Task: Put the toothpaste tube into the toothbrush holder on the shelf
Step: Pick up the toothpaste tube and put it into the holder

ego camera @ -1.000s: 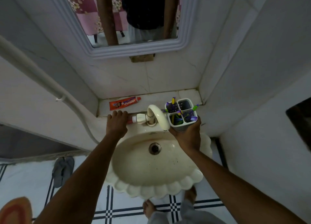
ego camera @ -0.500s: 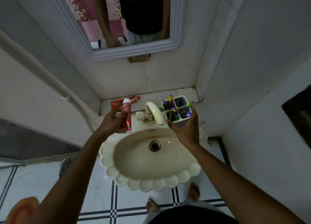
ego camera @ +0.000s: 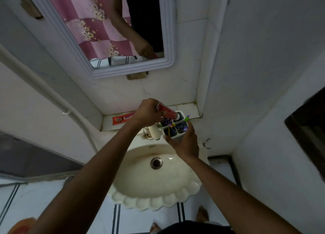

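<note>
My left hand (ego camera: 146,112) grips a red toothpaste tube (ego camera: 167,112), tilted with its white cap pointing down and right into the far compartment of the toothbrush holder (ego camera: 175,130). The holder is white with several compartments and holds purple and green toothbrushes. My right hand (ego camera: 184,142) is wrapped around the holder's near side, holding it above the basin's back edge, in front of the tiled shelf (ego camera: 190,108). The tube's cap sits at the compartment's mouth.
An orange-red toothpaste box (ego camera: 123,119) lies on the shelf at the left. A cream tap (ego camera: 154,132) and scalloped basin (ego camera: 158,195) lie below. A framed mirror (ego camera: 109,40) hangs above, a white pipe (ego camera: 58,100) runs down the left wall.
My left hand picked the tube up from beside the tap and carried it right, over to the holder, tipping the cap down. My right hand kept its hold on the holder.
</note>
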Motion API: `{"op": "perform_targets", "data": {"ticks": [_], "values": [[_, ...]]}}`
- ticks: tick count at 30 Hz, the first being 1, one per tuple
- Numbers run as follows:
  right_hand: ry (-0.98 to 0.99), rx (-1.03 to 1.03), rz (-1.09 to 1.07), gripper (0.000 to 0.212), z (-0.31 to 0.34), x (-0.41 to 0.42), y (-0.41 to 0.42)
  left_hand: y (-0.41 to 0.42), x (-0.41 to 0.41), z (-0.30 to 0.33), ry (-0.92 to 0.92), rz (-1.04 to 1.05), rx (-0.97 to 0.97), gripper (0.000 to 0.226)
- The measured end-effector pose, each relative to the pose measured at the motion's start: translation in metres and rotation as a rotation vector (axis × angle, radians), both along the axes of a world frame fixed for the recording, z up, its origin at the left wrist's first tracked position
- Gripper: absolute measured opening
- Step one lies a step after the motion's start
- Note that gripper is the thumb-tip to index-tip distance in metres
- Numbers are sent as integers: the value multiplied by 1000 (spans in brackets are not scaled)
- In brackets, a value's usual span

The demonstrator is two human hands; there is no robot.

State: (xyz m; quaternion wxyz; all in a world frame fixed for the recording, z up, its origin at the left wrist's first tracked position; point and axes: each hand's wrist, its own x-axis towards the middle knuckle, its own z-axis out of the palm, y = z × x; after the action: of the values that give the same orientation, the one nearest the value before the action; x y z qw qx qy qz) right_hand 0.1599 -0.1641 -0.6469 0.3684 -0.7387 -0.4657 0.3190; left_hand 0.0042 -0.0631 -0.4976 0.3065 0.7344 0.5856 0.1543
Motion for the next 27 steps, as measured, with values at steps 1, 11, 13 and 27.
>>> {"op": "perform_targets", "data": {"ticks": [1,11,13,27], "values": [[-3,-1,6,131,1,1,0,2,5,-4,20,-1,21,15],[-62,40,12,130,-6,8,-2,-14,-17,-30,-322,353,204,24],[-48,42,3,130,-9,6,-3,-18,-36,-43,-412,482,200,24],[101,57,-64,122,-22,-1,0,54,-141,-145,111,282,170,31]]}}
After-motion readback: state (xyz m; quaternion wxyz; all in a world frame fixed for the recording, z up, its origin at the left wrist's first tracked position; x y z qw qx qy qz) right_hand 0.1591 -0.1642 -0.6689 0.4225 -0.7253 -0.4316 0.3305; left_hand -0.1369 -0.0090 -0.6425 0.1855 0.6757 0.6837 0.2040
